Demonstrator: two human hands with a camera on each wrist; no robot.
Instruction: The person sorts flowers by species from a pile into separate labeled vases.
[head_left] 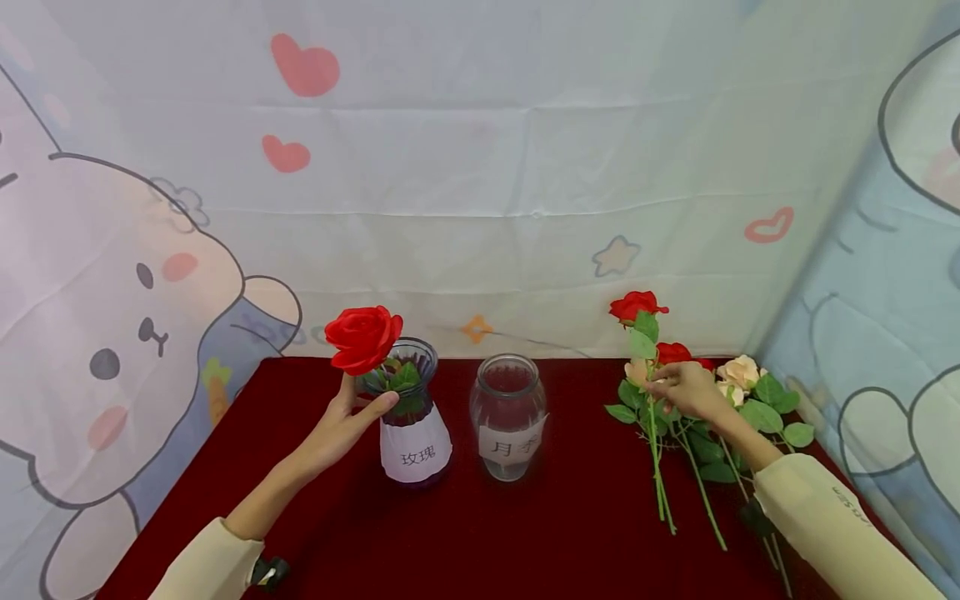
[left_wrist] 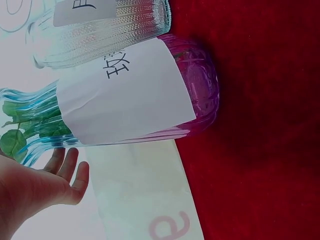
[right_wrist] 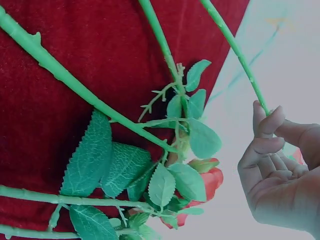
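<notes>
My left hand (head_left: 333,429) is at the neck of a purple-blue glass vase (head_left: 411,417), thumb at the rim and the other fingers loosely bent beside the neck. One large red rose (head_left: 365,338) stands in this vase, its leaves at the mouth. A white paper label (left_wrist: 125,95) with handwritten characters wraps the vase. Over on the right, my right hand (head_left: 686,390) pinches the green stem (right_wrist: 245,65) of a red rose (head_left: 637,307), raised above the other flowers. In the right wrist view that bloom is mostly hidden behind the hand.
A clear glass jar (head_left: 508,417) with its own paper label stands right of the vase. More red roses (head_left: 673,353) and pale peach roses (head_left: 741,372) lie at the table's right side, stems toward me. A printed cloth backdrop (head_left: 525,208) hangs behind the dark red tablecloth (head_left: 510,542).
</notes>
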